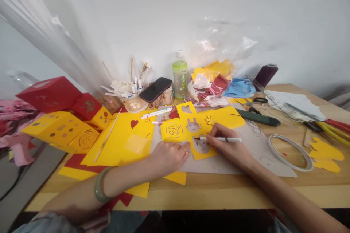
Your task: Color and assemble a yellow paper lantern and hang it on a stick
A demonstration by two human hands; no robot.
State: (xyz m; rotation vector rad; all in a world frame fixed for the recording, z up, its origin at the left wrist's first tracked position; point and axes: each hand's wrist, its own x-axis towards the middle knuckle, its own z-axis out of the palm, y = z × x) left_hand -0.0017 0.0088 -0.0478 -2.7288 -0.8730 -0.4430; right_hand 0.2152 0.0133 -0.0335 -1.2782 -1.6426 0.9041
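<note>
My right hand (229, 150) grips a white marker (229, 139) with a dark tip. The tip rests at a grey cat-face shape (201, 146) on the yellow cut-out paper (175, 117). Above the cat face is a rabbit face (193, 125), with a rose pattern (174, 130) beside it, a heart-shaped opening at the top and a small yellow flower (210, 120) on the right. My left hand (170, 156) lies curled at the paper's lower edge, its fingers closed; what they pinch, if anything, is too small to make out.
Left are red (51, 94) and yellow folded boxes (60, 131), a pink glue gun (23, 147) and yellow sheets (115, 149). Behind stand a pen cup (133, 102), phone (156, 89), bottle (179, 76) and scrap bag (210, 83). Right are a green-handled cutter (258, 117), scissors (254, 105) and tape ring (308, 164).
</note>
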